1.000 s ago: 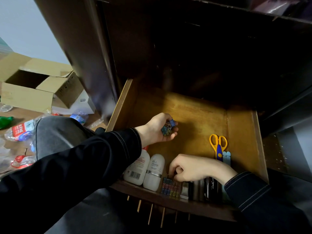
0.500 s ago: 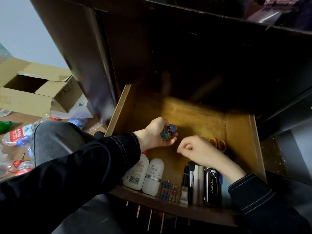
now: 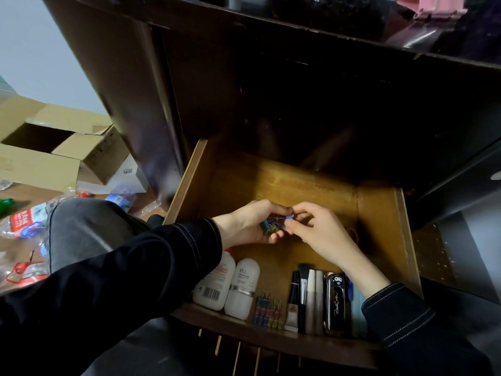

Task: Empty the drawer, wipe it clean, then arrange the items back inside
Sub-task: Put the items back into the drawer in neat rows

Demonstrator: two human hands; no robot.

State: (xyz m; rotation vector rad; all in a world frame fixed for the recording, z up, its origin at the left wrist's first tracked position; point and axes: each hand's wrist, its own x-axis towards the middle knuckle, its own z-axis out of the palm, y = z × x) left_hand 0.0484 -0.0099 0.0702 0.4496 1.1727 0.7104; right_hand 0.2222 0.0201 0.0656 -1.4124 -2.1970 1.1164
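**Currently: both hands on binder clips over the open drawer**

Dark cabinet (image 3: 244,90) fills the top of the view. Wooden drawer (image 3: 379,213) is pulled out of it toward the person.

Open cardboard box (image 3: 54,147) sits on the floor at left, with a crushed plastic bottle (image 3: 24,218) near it. The person's knee in grey jeans (image 3: 81,226) is between those and the drawer's left wall. Both sleeves are black.

Left hand (image 3: 249,226) is over the middle of the drawer, fingers curled round a bunch of binder clips (image 3: 269,227). Right hand (image 3: 317,229) is just beside it, thumb and forefinger pinching a blue clip (image 3: 289,217) at the right edge of that bunch. The hands meet at the clips.

Along the drawer's front wall, left to right:
- two white bottles (image 3: 242,289), lying side by side and touching
- a row of coloured clips (image 3: 267,312), standing with handles up
- a brush and slim tubes (image 3: 311,297), lying parallel
- a glossy black case (image 3: 334,302), just beside the tubes
- a blue item (image 3: 357,313), partly hidden under the right forearm; can't tell what it is
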